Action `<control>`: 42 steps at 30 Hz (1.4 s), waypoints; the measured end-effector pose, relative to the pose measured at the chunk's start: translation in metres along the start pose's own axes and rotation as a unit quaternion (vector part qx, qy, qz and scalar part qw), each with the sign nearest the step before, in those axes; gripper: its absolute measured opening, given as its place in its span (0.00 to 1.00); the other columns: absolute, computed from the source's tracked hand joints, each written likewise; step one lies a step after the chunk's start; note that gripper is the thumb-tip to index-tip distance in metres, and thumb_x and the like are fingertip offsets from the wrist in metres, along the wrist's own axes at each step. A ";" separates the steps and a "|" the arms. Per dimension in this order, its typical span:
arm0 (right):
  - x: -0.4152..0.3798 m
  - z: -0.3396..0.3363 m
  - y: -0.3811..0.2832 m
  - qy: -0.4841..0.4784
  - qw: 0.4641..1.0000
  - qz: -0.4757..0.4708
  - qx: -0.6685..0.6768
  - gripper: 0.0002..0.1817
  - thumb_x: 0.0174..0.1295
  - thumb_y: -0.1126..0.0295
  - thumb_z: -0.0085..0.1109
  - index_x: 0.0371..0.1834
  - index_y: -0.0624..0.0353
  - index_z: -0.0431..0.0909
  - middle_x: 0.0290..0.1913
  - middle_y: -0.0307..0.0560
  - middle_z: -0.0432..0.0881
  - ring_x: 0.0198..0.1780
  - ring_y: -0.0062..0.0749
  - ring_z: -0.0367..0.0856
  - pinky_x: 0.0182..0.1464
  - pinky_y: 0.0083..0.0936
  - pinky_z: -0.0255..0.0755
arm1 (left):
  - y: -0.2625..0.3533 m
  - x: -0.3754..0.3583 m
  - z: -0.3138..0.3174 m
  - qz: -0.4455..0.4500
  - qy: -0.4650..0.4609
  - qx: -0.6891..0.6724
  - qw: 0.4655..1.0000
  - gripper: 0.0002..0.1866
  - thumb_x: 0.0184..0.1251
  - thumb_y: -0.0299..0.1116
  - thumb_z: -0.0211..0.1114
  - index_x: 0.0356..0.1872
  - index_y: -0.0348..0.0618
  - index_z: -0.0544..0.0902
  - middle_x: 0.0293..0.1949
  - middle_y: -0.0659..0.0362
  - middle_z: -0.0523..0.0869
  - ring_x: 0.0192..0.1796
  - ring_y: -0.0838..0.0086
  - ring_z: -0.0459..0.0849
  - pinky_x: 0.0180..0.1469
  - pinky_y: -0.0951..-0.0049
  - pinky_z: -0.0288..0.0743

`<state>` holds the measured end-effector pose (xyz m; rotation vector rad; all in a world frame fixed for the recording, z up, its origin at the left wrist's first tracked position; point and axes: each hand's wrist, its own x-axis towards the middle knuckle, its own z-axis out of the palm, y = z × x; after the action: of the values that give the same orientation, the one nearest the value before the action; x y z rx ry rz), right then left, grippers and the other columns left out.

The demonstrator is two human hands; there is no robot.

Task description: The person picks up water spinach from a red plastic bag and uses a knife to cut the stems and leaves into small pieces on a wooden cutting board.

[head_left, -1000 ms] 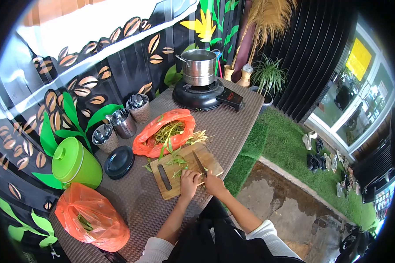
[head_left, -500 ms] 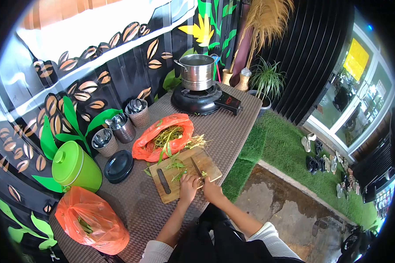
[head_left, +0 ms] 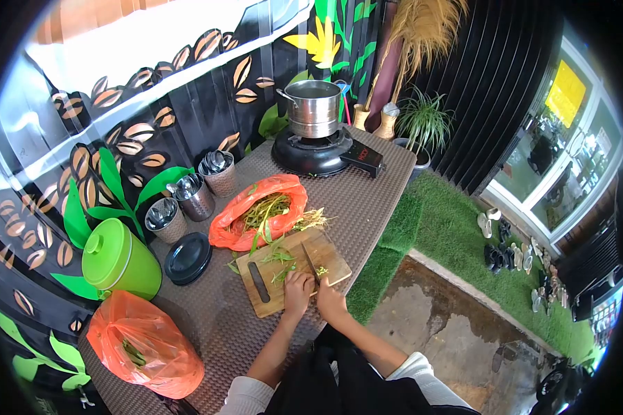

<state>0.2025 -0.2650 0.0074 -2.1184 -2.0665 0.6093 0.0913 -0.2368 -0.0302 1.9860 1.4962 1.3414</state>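
Note:
My right hand (head_left: 330, 300) is closed around the handle of a knife (head_left: 310, 258), whose blade points away from me across a wooden cutting board (head_left: 332, 256). Close to the blade, my left hand (head_left: 298, 290) presses down with curled fingers on leafy greens (head_left: 281, 275), mostly hidden under it. Small chopped bits (head_left: 322, 270) lie to the right of the blade. More loose leaves are scattered over the board's far left part. Just behind the board, an open orange plastic bag (head_left: 232, 235) is full of long green stems (head_left: 266, 207).
A metal pot (head_left: 313, 114) stands on a black portable stove (head_left: 304, 155) at the far end. Along the wall are several cutlery cups (head_left: 221, 181), dark stacked plates (head_left: 188, 259) and a green lidded container (head_left: 121, 263). Another orange bag (head_left: 152, 346) sits front left.
The view has shifted slightly. Both hands stay close together on the board, with the knife in nearly the same spot and only a small movement.

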 end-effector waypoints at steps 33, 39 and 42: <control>0.032 -0.010 0.015 -0.013 0.996 -0.084 0.029 0.13 0.60 0.71 0.49 0.44 0.65 0.61 0.32 0.65 0.82 0.37 0.55 0.84 0.37 0.45 0.79 | 0.003 -0.002 -0.002 -0.035 -0.020 0.004 0.999 0.08 0.58 0.27 0.61 0.36 0.41 0.70 0.34 0.53 0.76 0.43 0.54 0.72 0.49 0.57 0.64; 0.016 0.000 0.008 0.019 0.994 -0.101 -0.026 0.14 0.60 0.71 0.49 0.44 0.70 0.62 0.29 0.65 0.81 0.34 0.57 0.83 0.35 0.46 0.77 | 0.005 0.000 -0.003 -0.037 -0.029 0.001 0.999 0.08 0.59 0.28 0.60 0.34 0.41 0.70 0.33 0.54 0.76 0.43 0.55 0.72 0.49 0.57 0.64; 0.021 0.004 0.004 0.021 0.999 -0.032 0.021 0.16 0.59 0.70 0.49 0.47 0.67 0.60 0.32 0.66 0.81 0.36 0.58 0.83 0.36 0.46 0.78 | 0.003 -0.002 -0.003 -0.018 -0.034 0.014 0.999 0.08 0.59 0.28 0.60 0.34 0.41 0.69 0.33 0.54 0.76 0.42 0.55 0.72 0.48 0.57 0.64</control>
<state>0.2045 -0.2451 -0.0018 -2.0164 -2.0712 0.5906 0.0909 -0.2403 -0.0272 1.9908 1.5203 1.2318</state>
